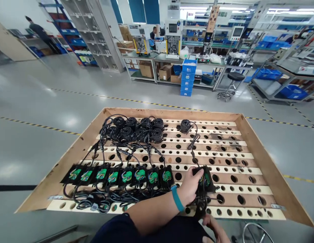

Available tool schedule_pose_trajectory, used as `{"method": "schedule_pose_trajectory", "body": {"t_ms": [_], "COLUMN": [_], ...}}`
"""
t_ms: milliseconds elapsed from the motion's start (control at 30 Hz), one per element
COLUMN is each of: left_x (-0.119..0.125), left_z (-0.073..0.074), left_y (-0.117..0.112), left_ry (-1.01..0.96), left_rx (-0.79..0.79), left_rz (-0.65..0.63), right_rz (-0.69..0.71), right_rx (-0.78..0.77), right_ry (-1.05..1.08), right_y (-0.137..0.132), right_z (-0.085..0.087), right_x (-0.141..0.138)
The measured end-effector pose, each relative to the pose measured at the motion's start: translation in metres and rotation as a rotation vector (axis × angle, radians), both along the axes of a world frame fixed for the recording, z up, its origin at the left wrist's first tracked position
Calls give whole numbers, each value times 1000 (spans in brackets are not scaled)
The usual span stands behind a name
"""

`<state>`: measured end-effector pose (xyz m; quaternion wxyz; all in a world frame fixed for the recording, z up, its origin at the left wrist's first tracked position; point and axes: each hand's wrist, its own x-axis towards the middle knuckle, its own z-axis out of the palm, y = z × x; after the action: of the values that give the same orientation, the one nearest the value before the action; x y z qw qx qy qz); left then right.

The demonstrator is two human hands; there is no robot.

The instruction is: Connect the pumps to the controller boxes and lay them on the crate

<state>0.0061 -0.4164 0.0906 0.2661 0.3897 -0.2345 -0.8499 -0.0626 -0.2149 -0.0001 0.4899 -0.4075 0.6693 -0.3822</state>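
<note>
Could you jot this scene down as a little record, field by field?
Left hand: teal wristband; thumb on a black box
Box contents: green circuit board, wires
Right hand: near dark cabling; contact unclear
Row leftward: eight similar boxes
Behind row: clustered round black units
Set apart: one round unit
Underneath: wooden tray, hole-punched slats

The left forearm (154, 211) slants up and rightward to the left hand (190, 186); the right hand (215, 229) (partly cropped below) sits lower, further right.
</note>
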Motion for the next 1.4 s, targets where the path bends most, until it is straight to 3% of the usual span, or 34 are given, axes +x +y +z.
{"method": "schedule_pose_trajectory", "body": {"t_ms": [133, 200, 267, 400, 533, 667, 767, 867, 967, 1067, 1233, 1400], "left_x": [13, 19, 26, 44, 53, 53, 56, 60, 61, 62, 65, 64], "left_z": [9, 8, 2, -28, -59, -69, -66, -67, -72, -73, -61, -53], "left_y": [-8, -15, -28, -57, -60, -55, -55, -49, -39, -36, -43, -46], "left_ry": [17, 23, -79, -644, -873, -1026, -1129, -1209, -1238, -1255, -1181, -1119], "left_rx": [-61, -97, -294, -935, -1088, -1208, -1263, -1342, -1445, -1441, -1406, -1421], "left_rz": [-11, -33, -36, -124, -282, -395, -422, -437, -584, -720, -866, -936], "right_rz": [-93, -28, 74, 266, 374, 422, 275, -27, -194, -284, -378, -368], "right_rx": [-31, -36, -22, 122, 319, 347, 268, 230, 276, 320, 297, 90], "right_ry": [105, 159, 216, 443, 880, 884, 718, 643, 630, 588, 601, 681], "right_y": [-32, -44, -46, -39, -57, -102, -150, -216, -281, -323, -332, -319], "right_z": [14, 24, 34, 53, 67, 75, 74, 65, 52, 40, 32, 47], "right_x": [25, 31, 26, -20, -77, -99, -95, -85, -77, -73, -79, -68]}}
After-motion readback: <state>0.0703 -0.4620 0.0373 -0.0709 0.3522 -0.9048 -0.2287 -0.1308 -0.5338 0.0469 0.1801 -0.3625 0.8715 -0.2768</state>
